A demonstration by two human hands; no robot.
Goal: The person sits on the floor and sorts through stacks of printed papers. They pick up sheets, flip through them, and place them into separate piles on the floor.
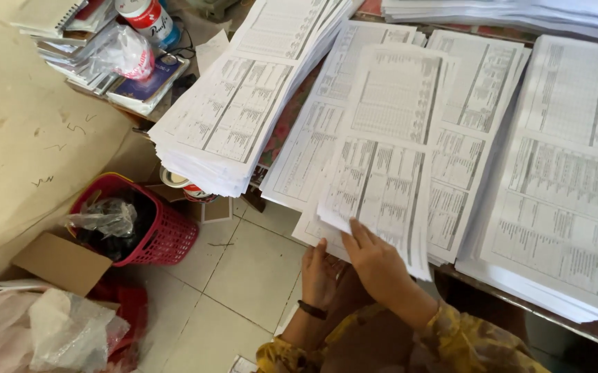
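Note:
My right hand (376,261) lies on the near edge of a few printed sheets (382,183) covered in tables, fingers on top, pinching them. My left hand (321,273), with a dark band on its wrist, holds the same edge from below, just left of the right hand. These sheets rest tilted on a spread middle pile of similar sheets (313,138). A thick stack of printed paper (226,124) lies to the left and another wide stack (568,186) to the right. All the stacks sit on a table whose top is mostly hidden.
A red plastic basket (164,238) with dark bags stands on the tiled floor (244,276) beside a cardboard box (61,262) and clear plastic bags (64,331). Notebooks (99,62) and a red-and-white bottle (146,17) lie at the top left. More paper stacks (506,10) line the far edge.

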